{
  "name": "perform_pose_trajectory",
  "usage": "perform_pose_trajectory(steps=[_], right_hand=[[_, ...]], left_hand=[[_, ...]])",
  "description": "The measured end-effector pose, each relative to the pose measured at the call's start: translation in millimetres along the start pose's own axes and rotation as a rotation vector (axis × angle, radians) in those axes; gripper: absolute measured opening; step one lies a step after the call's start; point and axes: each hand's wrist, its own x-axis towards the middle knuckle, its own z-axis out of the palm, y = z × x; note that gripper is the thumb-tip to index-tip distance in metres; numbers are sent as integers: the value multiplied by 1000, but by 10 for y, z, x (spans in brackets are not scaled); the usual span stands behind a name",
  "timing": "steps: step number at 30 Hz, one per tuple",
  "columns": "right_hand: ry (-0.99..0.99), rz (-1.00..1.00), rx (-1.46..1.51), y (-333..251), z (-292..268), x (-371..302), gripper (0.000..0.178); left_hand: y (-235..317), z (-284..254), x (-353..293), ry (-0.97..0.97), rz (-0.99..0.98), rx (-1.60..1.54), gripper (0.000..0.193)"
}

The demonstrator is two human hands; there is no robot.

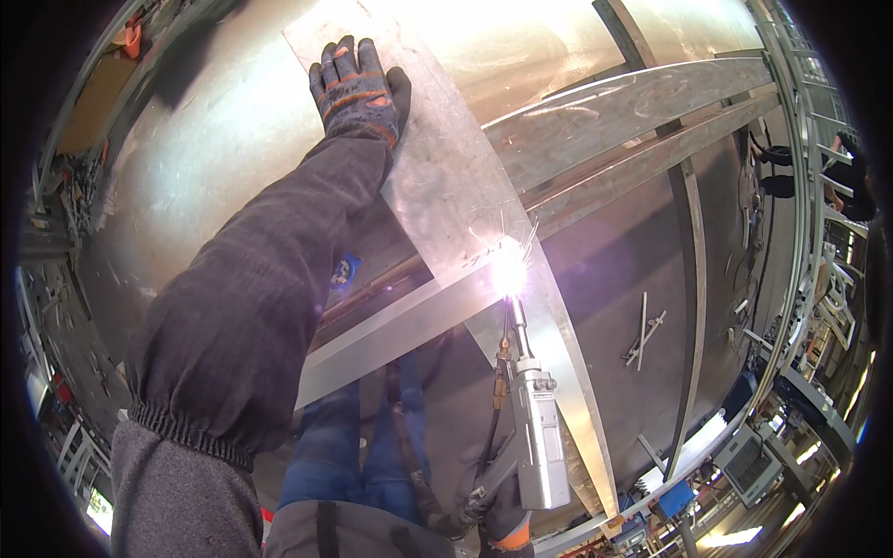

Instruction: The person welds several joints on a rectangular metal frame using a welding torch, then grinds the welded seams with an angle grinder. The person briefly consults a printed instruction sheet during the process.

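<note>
My left hand (355,98), in a grey and orange work glove, lies with fingers stretched on a long flat metal plate (446,158). Low in the view, my right hand (507,525), also gloved, is closed around the handle of a silver welding gun (542,446); the gun's body hides part of it. From the gun's nozzle a glaring white-violet arc with flying sparks (509,270) burns where the plate crosses a metal bar (400,335). Glare hides the joint itself. A hose and cable (400,418) run below the gun.
Further metal beams (623,116) cross at upper right, and a curved dark bar (693,279) runs down the right. Thin metal offcuts (644,335) lie on the grey surface. A person in dark clothing (851,177) is at the far right edge. A grey machine (752,462) stands lower right.
</note>
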Motion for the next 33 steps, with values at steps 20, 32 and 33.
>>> perform_pose_trajectory(steps=[20, 32, 33], right_hand=[[-11, -12, -129, 6, -55, -179, 46], [-10, 1, -89, -174, 20, -118, 52], [-8, -1, -82, -212, 31, -109, 52]], left_hand=[[10, -32, 2, -48, -8, 41, 59], [-14, 12, 10, -3, 11, 12, 55], [-13, 15, 8, 5, 15, 1, 55]])
